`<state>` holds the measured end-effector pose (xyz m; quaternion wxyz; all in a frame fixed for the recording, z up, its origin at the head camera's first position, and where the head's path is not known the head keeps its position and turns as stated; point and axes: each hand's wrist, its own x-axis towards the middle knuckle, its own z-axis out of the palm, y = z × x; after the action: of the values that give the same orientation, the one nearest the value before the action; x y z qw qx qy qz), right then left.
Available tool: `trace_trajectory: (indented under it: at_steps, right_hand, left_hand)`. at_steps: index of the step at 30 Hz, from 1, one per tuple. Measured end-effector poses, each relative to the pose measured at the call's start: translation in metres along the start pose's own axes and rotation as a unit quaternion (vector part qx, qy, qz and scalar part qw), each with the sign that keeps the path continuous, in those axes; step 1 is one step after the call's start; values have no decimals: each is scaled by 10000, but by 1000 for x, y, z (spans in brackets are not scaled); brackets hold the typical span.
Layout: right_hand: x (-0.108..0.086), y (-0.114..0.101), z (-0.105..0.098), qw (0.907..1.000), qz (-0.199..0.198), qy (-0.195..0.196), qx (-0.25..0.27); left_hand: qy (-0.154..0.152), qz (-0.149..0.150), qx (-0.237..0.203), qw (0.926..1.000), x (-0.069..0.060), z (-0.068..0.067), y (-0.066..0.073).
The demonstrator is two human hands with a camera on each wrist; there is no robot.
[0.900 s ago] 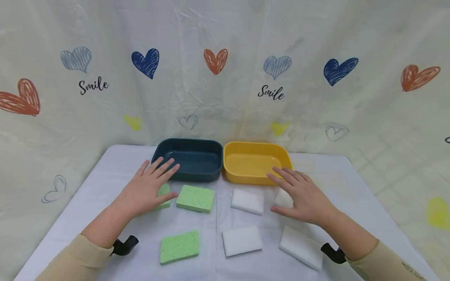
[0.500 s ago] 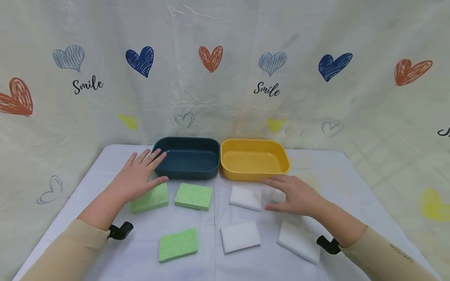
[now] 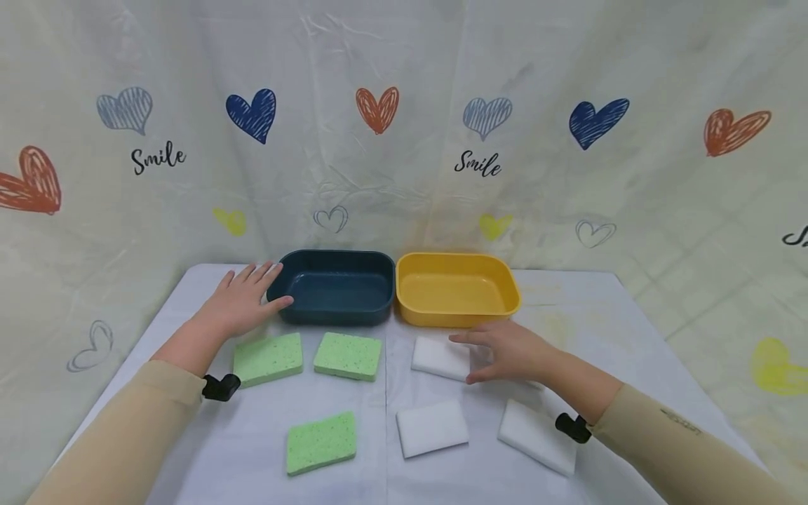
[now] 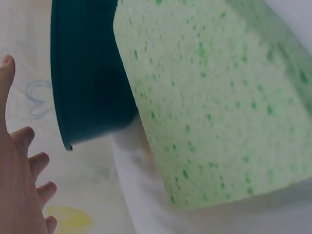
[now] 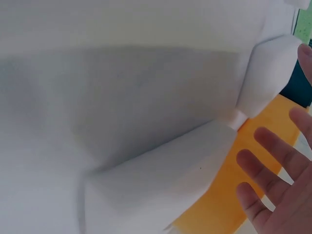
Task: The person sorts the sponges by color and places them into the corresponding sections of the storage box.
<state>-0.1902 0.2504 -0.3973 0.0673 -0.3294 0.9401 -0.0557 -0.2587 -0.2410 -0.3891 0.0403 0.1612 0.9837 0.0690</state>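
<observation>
Upright view of two bare hands above a white-covered tabletop [image 3: 587, 344]. Along the middle of the back edge, a dark blue dish [image 3: 334, 315] and, just beside it on the right, a yellow dish [image 3: 438, 317]. Toward the back-left corner, the left hand [image 3: 243, 305], released, fingers spread, with fingertips overlapping the left end of the dark blue dish; contact with the rim impossible to tell. In front of the yellow dish, the right hand [image 3: 514, 354], likewise released, fingers apart in the right wrist view, thumb and forefinger beside and partly over a rear white pad [image 3: 432, 356]; contact with it unclear. Beneath the right hand, a mostly hidden white pad [image 3: 536, 385].

Left half of the tabletop: a left rear green sponge [image 3: 268, 359] close to the left wrist, a right rear green sponge [image 3: 348, 355] before the dark blue dish, and a front green sponge [image 3: 322, 443] farther from the back edge. Right half, level with the latter: a middle white pad [image 3: 432, 428] and, toward the right edge, a slanted white pad [image 3: 538, 438]. Behind the back edge, a pale curtain [image 3: 435, 42] printed with hearts.
</observation>
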Motion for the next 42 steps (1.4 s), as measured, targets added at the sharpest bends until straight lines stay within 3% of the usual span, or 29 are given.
trace_trajectory:
  at_steps: [5, 11, 20, 42]
  right_hand:
    - [7, 3, 1, 9998, 4, -140, -109]
    - [15, 4, 5, 9990, 180, -389, -139]
    - [20, 2, 9, 9973, 343, -652, -58]
    - [15, 1, 10, 9980, 255, -553, 157]
  left_hand:
    - [-102, -149, -86, 9998, 7, 5, -9]
    - [-280, -185, -68, 9994, 9, 2, -8]
    - [-421, -255, 17, 9988, 13, 11, -11]
    - [-709, -417, -285, 9962, 13, 14, -9]
